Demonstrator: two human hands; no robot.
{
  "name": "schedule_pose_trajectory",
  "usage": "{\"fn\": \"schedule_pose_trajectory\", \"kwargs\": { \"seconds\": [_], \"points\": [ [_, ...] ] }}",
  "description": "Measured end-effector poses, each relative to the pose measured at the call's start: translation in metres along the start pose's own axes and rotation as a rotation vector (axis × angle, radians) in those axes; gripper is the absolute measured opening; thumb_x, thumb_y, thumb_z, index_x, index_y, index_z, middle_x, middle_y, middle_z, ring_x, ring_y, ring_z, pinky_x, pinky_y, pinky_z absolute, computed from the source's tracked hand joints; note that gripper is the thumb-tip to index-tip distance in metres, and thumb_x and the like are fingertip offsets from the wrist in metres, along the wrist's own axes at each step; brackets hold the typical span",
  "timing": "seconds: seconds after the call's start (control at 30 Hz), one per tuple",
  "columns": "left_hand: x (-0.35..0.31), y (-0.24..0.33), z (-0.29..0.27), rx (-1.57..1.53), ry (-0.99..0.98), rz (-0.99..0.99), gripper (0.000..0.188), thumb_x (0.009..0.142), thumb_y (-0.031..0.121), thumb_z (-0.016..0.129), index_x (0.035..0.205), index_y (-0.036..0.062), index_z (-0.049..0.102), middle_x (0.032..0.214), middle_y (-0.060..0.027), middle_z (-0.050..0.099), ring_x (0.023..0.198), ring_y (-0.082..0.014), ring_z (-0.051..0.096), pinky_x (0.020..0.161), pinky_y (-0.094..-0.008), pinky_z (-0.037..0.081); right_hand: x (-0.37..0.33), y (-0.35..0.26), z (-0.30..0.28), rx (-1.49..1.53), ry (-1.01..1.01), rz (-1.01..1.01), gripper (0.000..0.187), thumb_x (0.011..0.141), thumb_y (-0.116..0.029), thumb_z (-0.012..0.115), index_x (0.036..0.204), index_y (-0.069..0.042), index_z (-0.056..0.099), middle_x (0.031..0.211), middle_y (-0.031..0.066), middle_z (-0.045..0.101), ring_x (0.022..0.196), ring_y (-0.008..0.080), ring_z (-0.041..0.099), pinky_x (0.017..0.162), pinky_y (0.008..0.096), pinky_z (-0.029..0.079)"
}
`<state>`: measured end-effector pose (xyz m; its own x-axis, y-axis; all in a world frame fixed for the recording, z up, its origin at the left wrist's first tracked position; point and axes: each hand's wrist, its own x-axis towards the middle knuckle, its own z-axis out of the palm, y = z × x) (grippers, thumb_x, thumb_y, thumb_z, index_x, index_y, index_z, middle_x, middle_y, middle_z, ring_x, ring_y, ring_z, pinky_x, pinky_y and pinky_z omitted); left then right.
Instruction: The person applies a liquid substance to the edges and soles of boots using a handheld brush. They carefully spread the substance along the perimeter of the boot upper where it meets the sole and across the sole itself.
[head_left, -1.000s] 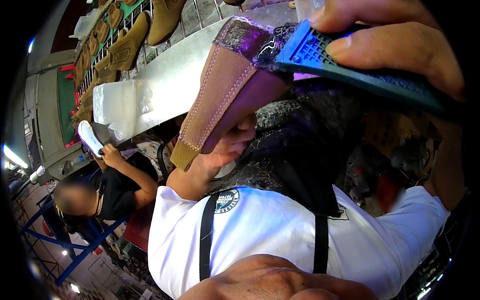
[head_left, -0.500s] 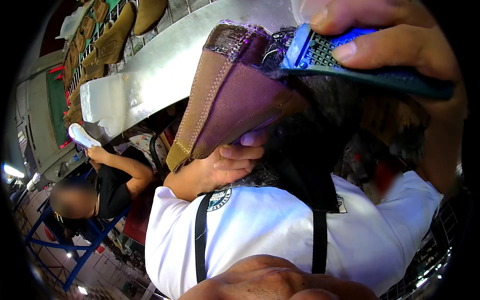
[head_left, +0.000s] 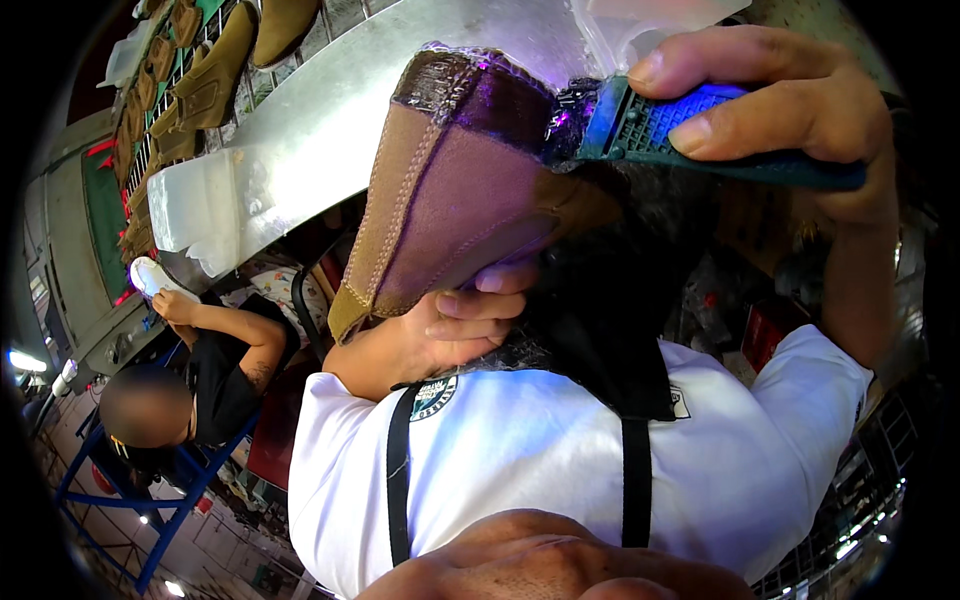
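My left hand is wrapped round the lower part of a brown suede boot with stitched seams. The boot is tilted, its pull-tab end hanging toward the lower left and its bottom edge facing up. A dark, wet-looking band runs along that edge. My right hand grips a brush with a teal and blue textured handle, fingers on top. Its dark, wet bristles touch the boot's side at the right end of the band. The boot's far side is hidden.
A shiny metal bench curves behind the boot, with a translucent plastic block at its left end. Several brown boots stand on a wire rack at the upper left. A co-worker in black sits at the left, holding a white shoe sole.
The brush has moved slightly down along the boot's edge. The dark band now reaches farther right across the side panel. The boot has shifted a little left in my left hand.
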<state>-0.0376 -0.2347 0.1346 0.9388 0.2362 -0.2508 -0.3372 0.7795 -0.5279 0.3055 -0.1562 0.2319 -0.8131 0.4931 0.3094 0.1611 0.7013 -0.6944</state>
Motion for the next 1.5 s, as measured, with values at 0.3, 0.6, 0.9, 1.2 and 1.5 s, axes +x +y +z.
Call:
{"fn": "schedule_pose_trajectory", "kwargs": {
  "seconds": [0.3,0.6,0.9,1.2,1.5],
  "points": [
    [0.001,0.004,-0.016,-0.011,-0.111,-0.056,0.043,0.11,0.029,0.046,0.141,-0.0004,0.042,0.095,-0.0121,0.051,0.061,-0.0116,0.055,0.04,-0.0215,0.049,-0.008,0.005,0.01,0.048,0.024,-0.015,0.014,0.092,-0.008,0.071,0.105,-0.003,0.072,0.122,0.0264,0.068,0.109,0.0377,0.072,0.095,0.0422,0.059],
    [-0.004,0.007,-0.012,0.055,-0.128,-0.104,0.046,0.108,0.033,0.046,0.137,-0.002,0.044,0.094,-0.0127,0.054,0.069,-0.0158,0.058,0.048,-0.0269,0.05,-0.004,0.002,-0.008,-0.067,-0.101,0.022,0.02,0.092,-0.008,0.069,0.111,-0.002,0.071,0.126,0.0261,0.066,0.114,0.0376,0.07,0.095,0.0421,0.059],
    [0.03,0.058,0.054,2.347,0.31,1.149,0.044,0.104,0.031,0.051,0.135,-0.0008,0.05,0.102,-0.0136,0.057,0.08,-0.0187,0.06,0.061,-0.0298,0.051,-0.02,0.024,0.086,0.559,1.004,0.53,0.031,0.102,-0.015,0.063,0.126,0.004,0.066,0.099,0.0132,0.073,0.089,0.0237,0.073,0.081,0.0327,0.062],
    [0.018,0.076,0.067,2.219,0.232,1.378,0.043,0.101,0.029,0.057,0.133,0.0004,0.055,0.11,-0.0144,0.06,0.092,-0.0216,0.062,0.073,-0.0327,0.051,0.014,0.034,0.102,0.009,0.967,0.362,0.024,0.092,-0.014,0.077,0.11,0.002,0.072,0.087,0.0063,0.073,0.072,0.0129,0.067,0.064,0.0249,0.054],
    [0.028,0.113,0.071,2.037,0.216,1.313,0.043,0.097,0.028,0.062,0.13,0.0016,0.061,0.119,-0.0153,0.063,0.103,-0.0246,0.064,0.085,-0.0356,0.052,0.015,0.027,0.117,0.628,1.456,0.047,0.035,0.091,-0.011,0.074,0.114,0.014,0.063,0.086,0.0202,0.068,0.068,0.0251,0.064,0.063,0.0369,0.054]
  ]
}}
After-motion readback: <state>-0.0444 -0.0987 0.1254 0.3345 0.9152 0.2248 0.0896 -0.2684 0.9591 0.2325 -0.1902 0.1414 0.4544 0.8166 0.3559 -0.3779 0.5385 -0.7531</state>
